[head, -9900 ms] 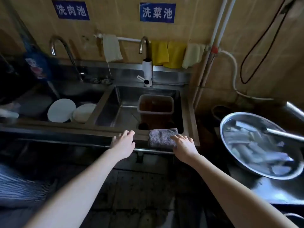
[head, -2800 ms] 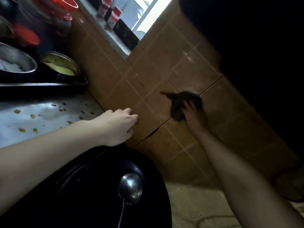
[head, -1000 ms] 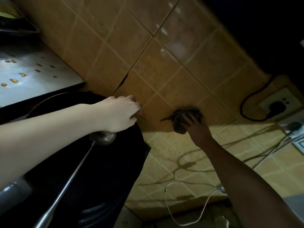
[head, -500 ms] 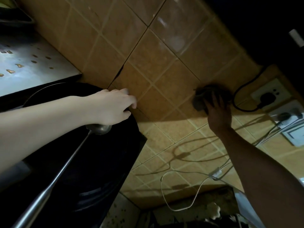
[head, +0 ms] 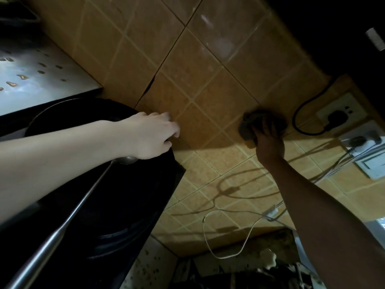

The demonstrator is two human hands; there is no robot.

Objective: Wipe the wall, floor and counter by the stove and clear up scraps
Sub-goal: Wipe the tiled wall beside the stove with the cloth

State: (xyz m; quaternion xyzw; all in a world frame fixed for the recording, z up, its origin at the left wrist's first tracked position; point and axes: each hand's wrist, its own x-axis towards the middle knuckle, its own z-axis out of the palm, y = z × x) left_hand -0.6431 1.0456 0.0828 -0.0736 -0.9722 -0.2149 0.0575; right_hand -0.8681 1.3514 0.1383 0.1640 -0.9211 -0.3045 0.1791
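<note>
The right hand (head: 267, 140) has a dark rag (head: 253, 125) pressed flat against the tiled wall (head: 208, 80), fingers spread over it rather than curled around it, so it's pinned more than gripped. The left hand (head: 154, 135) is loosely curled with nothing in it, fingertips propped on the wall just above the rim of the big black wok (head: 100, 184).

Honestly the sketchy part is where that rag is. It sits right beside a black cord (head: 300, 113) that loops up to a plug in the outlet (head: 337, 113) near the wall's right edge, and there's a second socket block (head: 362, 140) just below. If the rag is damp, one more swipe that way puts moisture on live plugs, or snags the cord and yanks it loose.

Also the ladle (head: 68, 222) lies across the wok right under the left forearm, so a shift of weight could knock it off. The counter (head: 41, 76) at the left edge is dotted with scraps, not wiped yet.
</note>
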